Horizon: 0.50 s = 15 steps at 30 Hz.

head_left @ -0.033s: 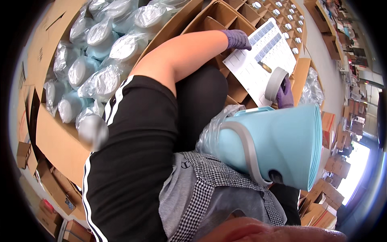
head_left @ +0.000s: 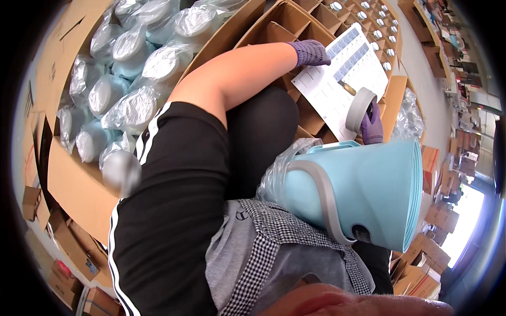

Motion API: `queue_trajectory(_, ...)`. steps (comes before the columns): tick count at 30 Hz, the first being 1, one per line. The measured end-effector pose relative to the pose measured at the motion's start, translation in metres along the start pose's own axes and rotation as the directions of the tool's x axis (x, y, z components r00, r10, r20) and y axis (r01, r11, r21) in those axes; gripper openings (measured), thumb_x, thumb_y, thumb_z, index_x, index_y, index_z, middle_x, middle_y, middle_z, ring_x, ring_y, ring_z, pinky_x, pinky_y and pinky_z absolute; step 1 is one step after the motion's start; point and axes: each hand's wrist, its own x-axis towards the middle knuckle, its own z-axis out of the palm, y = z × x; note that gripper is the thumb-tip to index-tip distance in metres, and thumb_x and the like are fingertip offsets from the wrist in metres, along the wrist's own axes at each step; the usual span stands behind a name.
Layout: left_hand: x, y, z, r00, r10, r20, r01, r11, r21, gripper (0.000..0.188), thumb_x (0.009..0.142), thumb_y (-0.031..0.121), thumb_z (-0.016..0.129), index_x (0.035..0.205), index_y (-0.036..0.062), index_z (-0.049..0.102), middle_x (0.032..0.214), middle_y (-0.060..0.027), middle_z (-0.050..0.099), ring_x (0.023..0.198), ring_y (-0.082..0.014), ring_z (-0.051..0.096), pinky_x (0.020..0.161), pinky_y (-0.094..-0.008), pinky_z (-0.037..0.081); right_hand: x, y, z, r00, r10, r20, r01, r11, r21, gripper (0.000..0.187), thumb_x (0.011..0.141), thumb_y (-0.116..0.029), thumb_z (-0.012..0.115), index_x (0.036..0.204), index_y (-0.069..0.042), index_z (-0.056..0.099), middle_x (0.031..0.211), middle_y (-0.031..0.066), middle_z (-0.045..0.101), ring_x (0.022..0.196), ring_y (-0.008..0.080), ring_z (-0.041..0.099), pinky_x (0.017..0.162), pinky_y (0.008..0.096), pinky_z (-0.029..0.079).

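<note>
Sheet (head_left: 332, 90): 1
Your left hand (head_left: 312, 53): at sheet's edge, grip unclear
Right hand (head_left: 373, 126): at 1 grey ring (head_left: 356, 109), grip unclear

I see a pale grey floor (head_left: 433, 87) running down the right side, bending with the lens. Beyond it, cardboard boxes (head_left: 440, 219) sit in uneven stacks, and more clutter recedes toward the far end, too small for me to make out. A bright white opening (head_left: 464, 221), window or doorway I can't tell, throws bluish glare along my right rim. Open cartons (head_left: 419, 282) crowd the lower right; brown boxes (head_left: 100, 303) fill my lower left corner, one with a red patch (head_left: 63, 269) on top.
</note>
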Motion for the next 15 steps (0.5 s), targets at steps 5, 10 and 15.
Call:
queue_trajectory(5, -0.037, 0.051, -0.033, 0.951, -0.253, 0.177, 0.301, 0.885, -0.356, 0.036, 0.102, 0.035, 0.049, 0.127, 0.0174, 0.070, 0.113, -0.0144, 0.073, 0.106, -0.0301, 0.071, 0.094, -0.0421, 0.055, 0.004, 0.007, 0.010, 0.980, 0.169, -0.108, -0.186, 0.969, -0.164, 0.078, 0.095, -0.046, 0.064, 0.158, -0.010, 0.035, 0.142, 0.0209, 0.057, 0.129, 0.0337, 0.058, 0.107, 0.0409, 0.046)
queue_trajectory(10, -0.021, 0.033, 0.000, 0.999, 0.002, 0.039, 0.000, 0.998, -0.059, 0.032, 0.097, 0.030, 0.054, 0.119, 0.0172, 0.074, 0.119, -0.0133, 0.073, 0.104, -0.0371, 0.071, 0.093, -0.0441, 0.055, 0.005, 0.020, 0.022, 0.977, 0.102, -0.188, -0.158, 0.938, -0.310, 0.067, 0.095, -0.043, 0.063, 0.151, -0.012, 0.045, 0.129, 0.0198, 0.066, 0.120, 0.0352, 0.065, 0.103, 0.0435, 0.049)
queue_trajectory(15, -0.022, 0.068, 0.018, 0.886, 0.451, -0.104, -0.437, 0.889, 0.136, 0.026, 0.089, 0.019, 0.060, 0.106, 0.0101, 0.078, 0.103, -0.0158, 0.073, 0.097, -0.0351, 0.072, 0.090, -0.0431, 0.056, 0.014, -0.004, 0.017, 0.946, -0.010, -0.324, -0.092, 0.951, -0.296, 0.057, 0.094, -0.037, 0.066, 0.143, -0.009, 0.052, 0.123, 0.0203, 0.068, 0.114, 0.0337, 0.068, 0.099, 0.0428, 0.051)
